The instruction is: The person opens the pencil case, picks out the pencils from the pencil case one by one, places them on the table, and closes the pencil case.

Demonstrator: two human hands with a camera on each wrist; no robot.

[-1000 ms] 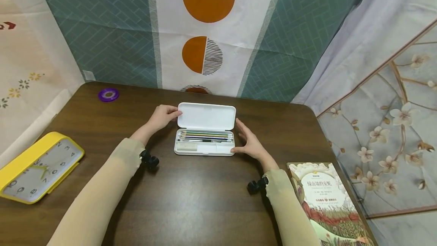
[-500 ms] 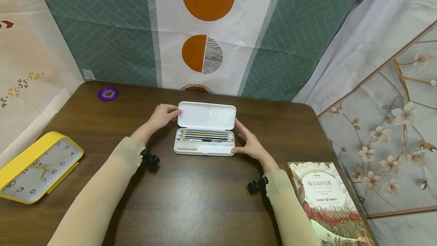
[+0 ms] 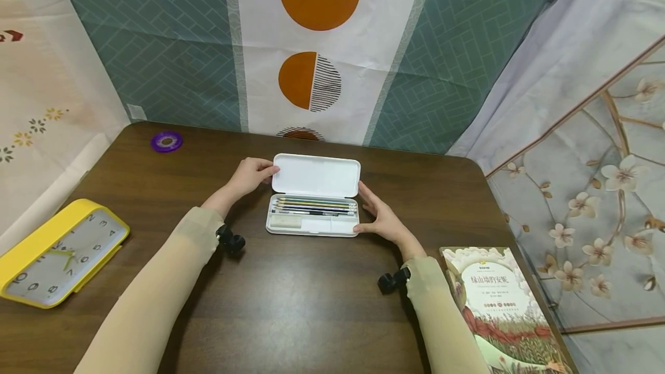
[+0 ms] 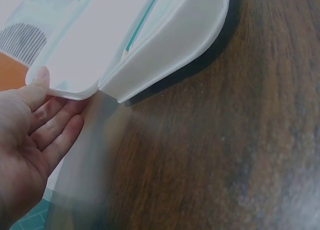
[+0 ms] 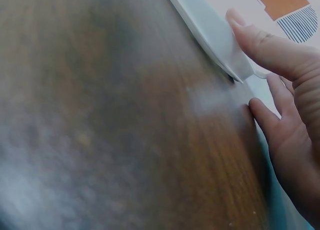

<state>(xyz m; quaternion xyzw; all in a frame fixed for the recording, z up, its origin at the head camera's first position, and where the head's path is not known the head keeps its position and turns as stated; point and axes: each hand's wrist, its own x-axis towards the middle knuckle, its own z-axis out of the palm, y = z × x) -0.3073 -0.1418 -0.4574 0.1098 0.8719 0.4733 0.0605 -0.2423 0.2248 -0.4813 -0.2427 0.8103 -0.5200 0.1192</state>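
In the head view, the white pencil case [image 3: 318, 224] lies on the table [image 3: 291, 305], long axis left to right, lid [image 3: 316, 175] tipped back, pencils [image 3: 314, 206] pointing left. The left hand [image 3: 250, 176] pinches the lid's left edge; the right hand [image 3: 381, 219], fingers extended, touches the right end.

In the left wrist view, the thumb [image 4: 41, 78] lies on the lid's inner face.

In the right wrist view, the thumb meets the case's end.

I see two long cream sleeves [image 3: 150, 281], their cuffs [image 3: 200, 225] looking perhaps sheer from here; beside each cuff is a small, knobbed black device [image 3: 236, 243].
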